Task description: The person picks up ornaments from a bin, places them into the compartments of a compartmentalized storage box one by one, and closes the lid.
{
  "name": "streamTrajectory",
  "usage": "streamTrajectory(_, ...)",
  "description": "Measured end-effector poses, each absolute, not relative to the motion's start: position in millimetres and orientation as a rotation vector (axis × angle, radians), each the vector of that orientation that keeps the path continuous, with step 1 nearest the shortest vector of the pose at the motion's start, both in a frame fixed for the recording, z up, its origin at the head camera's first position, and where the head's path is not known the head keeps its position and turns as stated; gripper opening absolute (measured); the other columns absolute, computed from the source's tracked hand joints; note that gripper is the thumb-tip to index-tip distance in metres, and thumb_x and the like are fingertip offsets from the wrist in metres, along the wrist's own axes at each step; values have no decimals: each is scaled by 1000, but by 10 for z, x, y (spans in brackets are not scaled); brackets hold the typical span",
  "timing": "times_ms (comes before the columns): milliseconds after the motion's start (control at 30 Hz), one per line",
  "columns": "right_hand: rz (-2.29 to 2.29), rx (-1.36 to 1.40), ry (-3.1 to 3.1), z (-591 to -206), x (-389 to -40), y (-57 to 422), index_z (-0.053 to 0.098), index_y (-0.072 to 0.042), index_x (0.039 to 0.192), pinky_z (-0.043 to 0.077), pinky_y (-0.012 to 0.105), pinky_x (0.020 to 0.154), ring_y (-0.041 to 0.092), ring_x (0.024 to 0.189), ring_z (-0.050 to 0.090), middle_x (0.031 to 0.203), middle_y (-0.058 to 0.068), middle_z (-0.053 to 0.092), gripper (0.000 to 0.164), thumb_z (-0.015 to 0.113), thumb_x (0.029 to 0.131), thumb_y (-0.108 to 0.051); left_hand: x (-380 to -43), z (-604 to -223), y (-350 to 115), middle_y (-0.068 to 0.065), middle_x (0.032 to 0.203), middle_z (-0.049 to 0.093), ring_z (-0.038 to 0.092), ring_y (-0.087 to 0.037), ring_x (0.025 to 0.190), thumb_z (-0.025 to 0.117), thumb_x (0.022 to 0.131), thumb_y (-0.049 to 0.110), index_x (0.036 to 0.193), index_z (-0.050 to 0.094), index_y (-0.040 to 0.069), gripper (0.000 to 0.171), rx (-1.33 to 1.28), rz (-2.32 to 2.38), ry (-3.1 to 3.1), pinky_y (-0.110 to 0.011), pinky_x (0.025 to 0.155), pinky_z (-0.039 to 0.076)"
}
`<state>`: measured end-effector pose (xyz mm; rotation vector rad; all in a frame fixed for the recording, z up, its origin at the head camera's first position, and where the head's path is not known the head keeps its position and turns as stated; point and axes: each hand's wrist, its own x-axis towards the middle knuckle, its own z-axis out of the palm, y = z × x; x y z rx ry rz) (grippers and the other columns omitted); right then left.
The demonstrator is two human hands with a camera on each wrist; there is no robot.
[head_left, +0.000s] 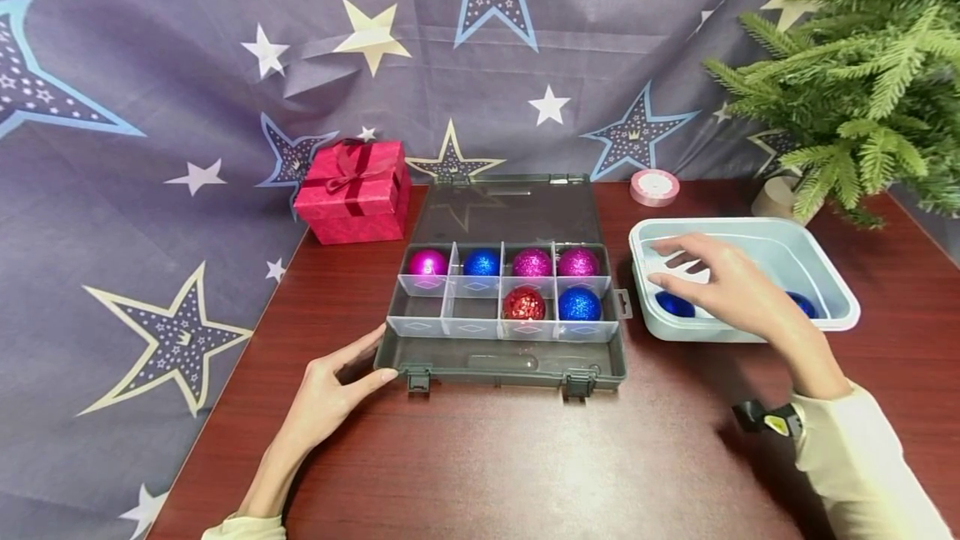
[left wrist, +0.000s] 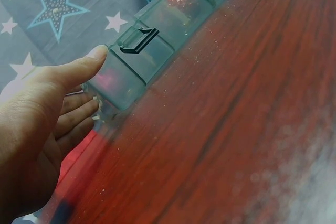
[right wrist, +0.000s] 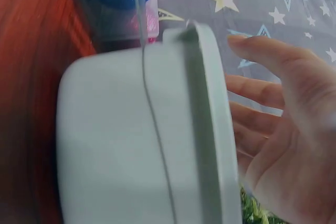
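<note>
A clear grey plastic compartment box [head_left: 450, 352] lies with its lid [head_left: 510, 215] raised at the back. My left hand [head_left: 326, 394] holds its front left corner, thumb at the front edge and fingers along the side. The back row contains a shiny magenta ball [head_left: 427, 262], a blue glitter ball [head_left: 481, 262] and two magenta glitter balls [head_left: 532, 262]. In the middle row sit a red glitter ball [head_left: 523, 304] and another blue one [head_left: 580, 304]. Fingers spread and holding nothing, my right hand [head_left: 723, 277] hovers over a pale blue tub [head_left: 832, 282]. Shiny blue balls [head_left: 674, 304] lie inside it.
A red gift box [head_left: 352, 194] with a ribbon stands at the back left. Behind the tub are a pink ribbon roll [head_left: 655, 187] and a small artificial fir tree [head_left: 862, 98]. Star-patterned cloth [head_left: 487, 82] hangs along the table's back edge.
</note>
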<state>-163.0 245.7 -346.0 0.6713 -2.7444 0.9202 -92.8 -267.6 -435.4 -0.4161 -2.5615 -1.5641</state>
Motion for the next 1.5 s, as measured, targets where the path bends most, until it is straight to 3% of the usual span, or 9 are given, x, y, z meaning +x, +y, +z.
streamTrajectory(233,888,686,-2773,-3502,-1613,2605,69,-3,127,46,30,88,27,103,67,118,14,72,38,78,94,-21,-930,-4348,-2666,-10,128,70,67,-23,119,86,87,11,144,64,16,61,-432,-1574,-2534,-16,97,49)
streamTrajectory(400,870,673,-2827,-3532,-1605,2681,71,-5,123,51,27,82,25,98,70,112,10,74,35,79,94,-24,-928,-4344,-2670,-9,129,70,66,-24,120,86,87,12,144,63,16,61,-433,-1569,-2541,-16,97,49)
streamTrajectory(600,871,661,-2902,-3554,-1621,2735,71,-6,122,56,38,81,25,96,72,109,9,75,36,80,92,-25,-926,-4349,-2685,-7,129,70,66,-22,120,86,87,16,144,64,18,62,-398,-1552,-2570,-16,97,48)
streamTrajectory(900,815,623,-3018,-3570,-1676,2738,73,-9,121,52,48,86,24,98,71,109,6,75,39,80,92,-35,-925,-4352,-2681,-8,128,71,67,-22,119,86,87,12,144,64,18,62,-409,-1566,-2546,-16,96,49)
streamTrajectory(1500,938,787,-3073,-3637,-1748,2747,74,-7,120,52,46,90,23,102,67,107,4,74,30,78,93,-21,-922,-4340,-2664,-9,128,70,67,-23,119,86,86,10,144,63,15,63,-428,-1549,-2543,-15,97,48)
